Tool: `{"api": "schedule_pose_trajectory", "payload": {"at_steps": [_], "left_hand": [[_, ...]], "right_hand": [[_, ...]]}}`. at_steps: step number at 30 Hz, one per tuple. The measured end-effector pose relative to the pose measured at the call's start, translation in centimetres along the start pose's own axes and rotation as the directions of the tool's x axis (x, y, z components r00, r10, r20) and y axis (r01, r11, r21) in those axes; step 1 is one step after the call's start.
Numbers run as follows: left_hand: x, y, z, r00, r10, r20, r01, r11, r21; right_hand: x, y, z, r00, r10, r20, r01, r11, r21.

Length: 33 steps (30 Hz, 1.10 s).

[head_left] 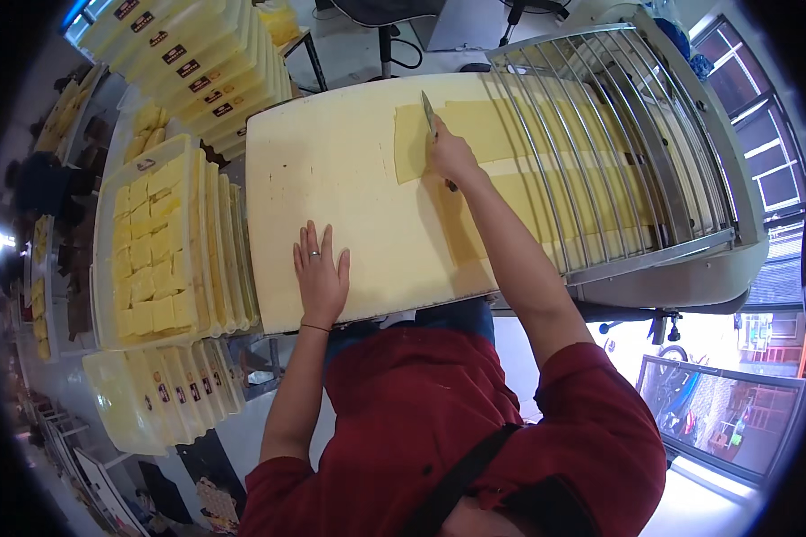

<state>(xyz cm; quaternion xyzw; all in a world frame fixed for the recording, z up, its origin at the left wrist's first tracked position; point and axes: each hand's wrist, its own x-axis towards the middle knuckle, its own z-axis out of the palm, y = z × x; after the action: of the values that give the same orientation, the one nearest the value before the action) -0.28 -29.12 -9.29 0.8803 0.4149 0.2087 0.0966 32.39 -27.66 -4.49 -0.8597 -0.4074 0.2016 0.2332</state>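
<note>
On a pale work surface (322, 152) my left hand (321, 282) lies flat near the front edge, fingers stretched out, a ring on one of them. My right hand (457, 159) is closed around the handle of a knife (428, 109), its blade pointing away from me. The knife is over the left part of a flat yellow dough sheet (409, 148), beside a cut edge. A nearer dough sheet (524, 192) lies along the right side, partly hidden by my right forearm. Both sheets run rightward under a metal bar guard (591, 134).
The guard belongs to a large machine (752, 224) on the right. To my left, a plastic tray (107, 192) full of square yellow dough pieces tops a stack. Further stacked trays (197, 67) rise at the far left. A black chair (381, 13) stands beyond the surface.
</note>
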Motion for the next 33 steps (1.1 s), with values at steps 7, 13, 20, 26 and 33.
{"api": "schedule_pose_trajectory", "payload": {"at_steps": [7, 13, 20, 26, 33], "left_hand": [[0.1, 0.7, -0.6, 0.998, -0.04, 0.048, 0.042, 0.998, -0.044], [0.4, 0.4, -0.7, 0.998, -0.058, 0.03, 0.06, 0.997, -0.052], [0.6, 0.2, -0.4, 0.996, -0.034, -0.086, 0.026, 0.996, -0.09], [8.5, 2.9, 0.8, 0.988, 0.088, -0.13, -0.129, 0.927, -0.353], [25.3, 6.7, 9.5, 0.99, 0.108, 0.087, -0.052, 0.869, -0.491]], "right_hand": [[2.3, -2.5, -0.9, 0.996, 0.073, 0.044, -0.074, 0.997, 0.025], [-2.2, -0.8, -0.2, 0.991, -0.004, 0.135, -0.002, 0.999, 0.042], [-18.1, -0.4, -2.8, 0.937, 0.073, 0.342, -0.111, 0.99, 0.093], [-23.9, -0.1, -10.0, 0.896, 0.093, 0.434, -0.209, 0.951, 0.226], [-25.6, 0.9, -13.8, 0.947, 0.003, 0.32, -0.156, 0.878, 0.453]]}}
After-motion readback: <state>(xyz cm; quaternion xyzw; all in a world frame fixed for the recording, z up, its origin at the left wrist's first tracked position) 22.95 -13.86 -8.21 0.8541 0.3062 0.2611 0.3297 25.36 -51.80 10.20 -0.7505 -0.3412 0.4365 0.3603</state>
